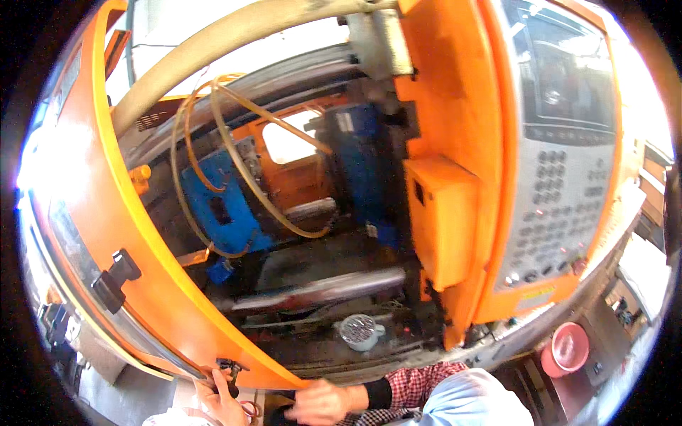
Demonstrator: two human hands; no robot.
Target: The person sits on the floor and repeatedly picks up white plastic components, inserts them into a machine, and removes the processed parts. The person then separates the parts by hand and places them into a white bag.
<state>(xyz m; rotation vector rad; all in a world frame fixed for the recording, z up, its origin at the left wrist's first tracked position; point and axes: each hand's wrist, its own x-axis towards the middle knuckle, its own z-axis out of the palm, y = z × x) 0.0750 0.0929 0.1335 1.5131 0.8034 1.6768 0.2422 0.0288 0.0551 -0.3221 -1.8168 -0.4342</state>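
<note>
At the lower edge, my left hand (222, 406) is closed around a small black handle (231, 372) low on an orange machine door (160, 248). My right hand (320, 403), blurred by motion, is close to the door's lower right edge; a black cuff and red checked sleeve (419, 383) lead to it. Whether it touches the door or holds anything cannot be made out. Beyond the door opening, two blue mould halves, the left one (224, 202) and the right one (355, 163), face each other with a gap between. Looping yellowish hoses (245, 170) hang before them.
A grey mug (361, 332) filled with small pieces sits in the machine's lower bay. On the right stands a control panel (561, 192) with buttons and a screen. A pink bucket (566, 349) is at the lower right. A thick beige hose (213, 42) arches overhead.
</note>
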